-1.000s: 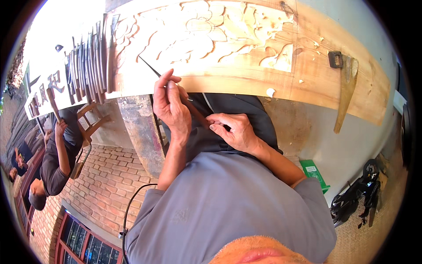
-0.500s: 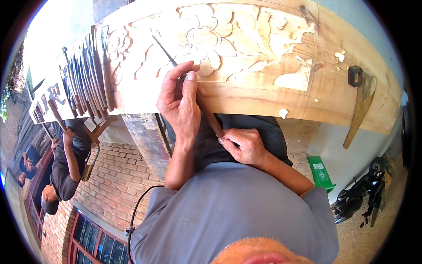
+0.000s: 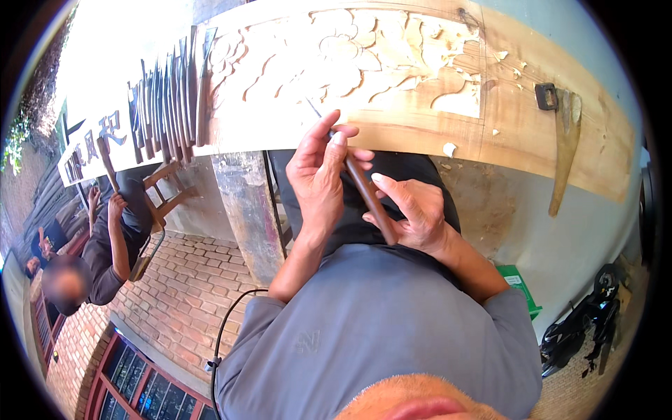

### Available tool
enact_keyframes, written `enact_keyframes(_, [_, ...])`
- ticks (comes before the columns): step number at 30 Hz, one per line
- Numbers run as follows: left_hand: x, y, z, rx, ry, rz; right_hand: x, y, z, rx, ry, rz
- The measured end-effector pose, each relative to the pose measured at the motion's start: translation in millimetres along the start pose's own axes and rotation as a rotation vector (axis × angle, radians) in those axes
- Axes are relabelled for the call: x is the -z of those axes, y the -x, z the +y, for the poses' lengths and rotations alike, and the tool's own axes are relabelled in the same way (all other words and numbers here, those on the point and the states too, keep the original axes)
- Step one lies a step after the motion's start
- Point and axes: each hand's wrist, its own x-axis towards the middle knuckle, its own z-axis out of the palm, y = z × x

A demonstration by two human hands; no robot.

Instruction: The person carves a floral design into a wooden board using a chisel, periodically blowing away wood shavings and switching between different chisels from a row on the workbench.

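Note:
My left hand (image 3: 318, 178) holds a carving chisel (image 3: 365, 189) between thumb and fingers, near where the brown wooden handle meets the thin metal shank. The tool slants, its tip toward the board and its handle end close to my shirt. Beside the lower handle, my right hand (image 3: 420, 213) has its fingers curled loosely behind the wood, with one digit lifted off it. Beyond the hands lies a long pale wooden board (image 3: 420, 129), carved with flowers and leaves in relief.
Several chisels (image 3: 168, 112) lie in a row on the board's left. A wooden-handled tool with a dark head (image 3: 567, 154) rests at the right, among wood shavings (image 3: 449, 150). Another person (image 3: 105, 273) sits at far left. A green bin (image 3: 521, 287) stands low right.
The chisel and both hands have come nearer my body, away from the carving. One digit of my right hand has lifted from the handle. The view has shifted, and the other person's head has turned.

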Motion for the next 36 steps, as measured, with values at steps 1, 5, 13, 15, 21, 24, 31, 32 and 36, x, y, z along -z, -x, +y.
enact_keyframes(1, [-3.1, 3.7, -2.1, 0.045, 0.064, -0.019, 2.9, -2.6, -3.1, 0.044, -0.024, -0.026])
enact_keyframes(5, [-17.7, 18.7, -8.9, 0.077, 0.117, -0.201, 11.9, -5.6, -9.1, 0.191, 0.171, -0.025])
enact_keyframes(13, [-10.8, 27.7, -32.7, -0.472, -0.55, -0.319, 141.6, -13.7, -4.9, -0.011, 0.27, 0.704])
enact_keyframes(15, [-14.9, 21.9, -44.8, -0.754, -0.781, -0.268, 185.3, -29.8, -4.1, -0.099, 0.426, 0.856])
enact_keyframes(21, [-47.8, 24.4, -61.7, -0.882, -0.854, -0.426, 240.0, -44.5, 4.3, -0.205, 0.399, 0.859])
enact_keyframes(24, [-67.6, 19.2, -73.3, -0.861, -0.905, -0.533, 245.0, -47.9, 17.8, -0.253, 0.386, 0.839])
enact_keyframes(31, [-87.1, 18.1, -83.7, -0.949, -0.777, -0.871, 249.1, -48.1, 36.6, -0.346, 0.294, 0.853])
enact_keyframes(32, [-88.5, 15.7, -84.0, -0.948, -0.783, -0.873, 253.0, -45.9, 39.2, -0.342, 0.32, 0.852])
enact_keyframes(36, [-110.1, -11.7, -65.9, -1.031, -0.744, -0.756, 260.3, -42.0, 40.8, -0.36, 0.387, 0.845])
